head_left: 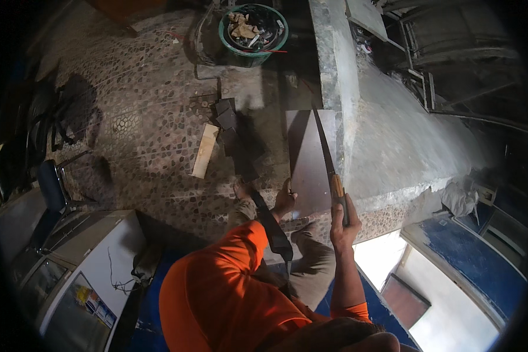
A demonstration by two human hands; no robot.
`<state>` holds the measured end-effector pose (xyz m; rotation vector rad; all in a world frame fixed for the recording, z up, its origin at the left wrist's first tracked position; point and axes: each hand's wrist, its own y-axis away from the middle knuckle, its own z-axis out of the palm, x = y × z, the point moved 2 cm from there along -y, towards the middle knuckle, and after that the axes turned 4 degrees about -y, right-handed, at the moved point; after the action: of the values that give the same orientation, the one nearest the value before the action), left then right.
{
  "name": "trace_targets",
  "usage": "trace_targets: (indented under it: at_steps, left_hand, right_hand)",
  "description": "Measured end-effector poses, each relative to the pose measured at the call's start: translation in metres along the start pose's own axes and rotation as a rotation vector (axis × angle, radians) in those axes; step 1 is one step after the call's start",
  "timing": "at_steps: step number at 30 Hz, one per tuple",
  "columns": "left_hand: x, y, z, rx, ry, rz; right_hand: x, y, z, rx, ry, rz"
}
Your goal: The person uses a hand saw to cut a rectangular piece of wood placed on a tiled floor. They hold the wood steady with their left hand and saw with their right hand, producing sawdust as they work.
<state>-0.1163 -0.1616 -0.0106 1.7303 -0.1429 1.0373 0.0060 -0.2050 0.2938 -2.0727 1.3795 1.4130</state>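
My right hand (345, 227) is closed round the wooden handle of a handsaw (325, 144). The long dark blade points away from me and lies over the right part of a flat greyish-brown board (308, 170). Whether the teeth touch the board cannot be made out. At the board's near left edge, my left hand (284, 200) grips it with bent fingers. The board rests lengthwise in front of my knees, against a raised concrete ledge (341, 76).
Left of the board, a pale wooden strip (205, 151) and several dark offcuts (226, 115) lie on the pebbled floor. A green bin (252, 58) full of scraps stands at the far side. Chairs (53, 188) and a white cabinet (94, 258) are on the left.
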Motion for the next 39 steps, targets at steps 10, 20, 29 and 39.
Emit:
trace_targets:
  at_steps: [10,20,29,39]
  left_hand:
    - [-0.004,-0.017,0.003,0.005,-0.132,0.056]
    - [-0.01,-0.036,0.016,-0.136,-0.285,0.172]
    - [-0.035,-0.08,-0.018,-0.035,-0.104,-0.018]
    - [0.153,-0.137,-0.117,0.186,-0.075,-0.027]
  right_hand:
    - [-0.033,0.004,0.014,0.055,0.088,-0.02]
    - [-0.023,0.012,0.011,0.029,0.083,-0.056]
    - [-0.023,0.029,0.003,-0.005,0.069,-0.077]
    - [-0.011,0.02,-0.022,-0.003,-0.067,0.042]
